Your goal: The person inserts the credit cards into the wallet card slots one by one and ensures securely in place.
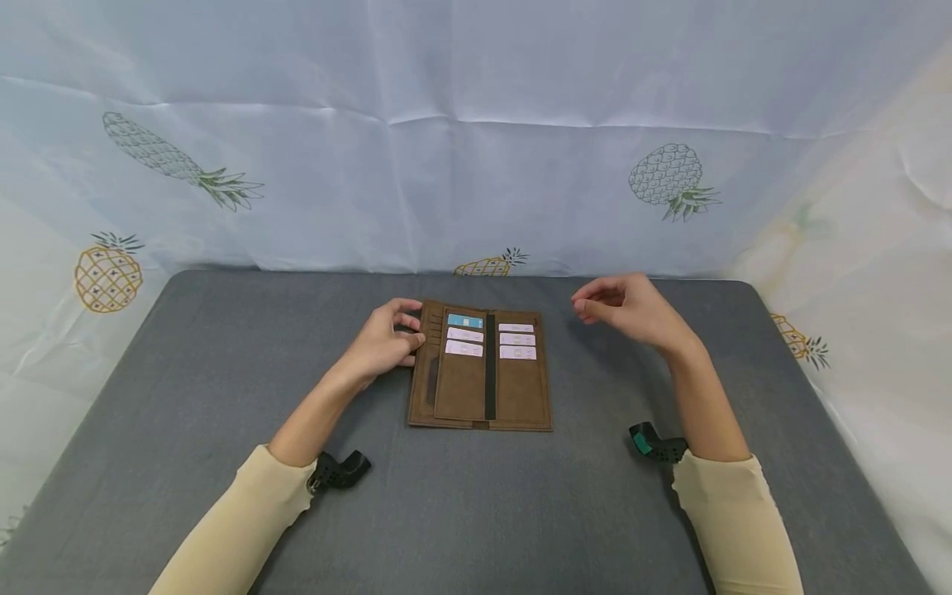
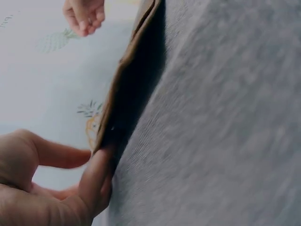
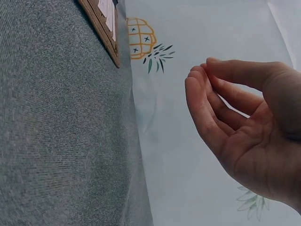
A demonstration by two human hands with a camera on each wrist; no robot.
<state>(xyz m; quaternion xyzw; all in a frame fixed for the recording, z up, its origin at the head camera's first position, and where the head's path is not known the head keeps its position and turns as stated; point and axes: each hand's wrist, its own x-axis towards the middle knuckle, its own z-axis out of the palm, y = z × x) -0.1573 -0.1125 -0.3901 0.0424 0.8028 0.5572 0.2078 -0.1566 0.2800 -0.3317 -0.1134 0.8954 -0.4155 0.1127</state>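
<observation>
We see a pale cloth backdrop [image 1: 476, 124] printed with pineapples filling the upper half of the head frame and wrapping down both sides. Below it, a grey desk [image 1: 186, 430] takes up the lower half. At the centre of the frame, a brown wallet [image 1: 479, 368] lies open and flat on the desk, with white cards [image 1: 516, 340] tucked in its upper slots and one blue card [image 1: 464, 321] at the top of the left column.

Our left hand [image 1: 383, 343] sits just left of centre, its fingers curled round the wallet's left edge; in the left wrist view the fingertips [image 2: 96, 174] press against that raised flap. Our right hand [image 1: 628, 310] hovers right of centre, near the wallet but apart from it, fingers loosely bent and holding nothing. Cream sleeves [image 1: 736, 521] cover both forearms in the lower corners, and a small black wrist mount [image 1: 658, 445] shows by each cuff.
</observation>
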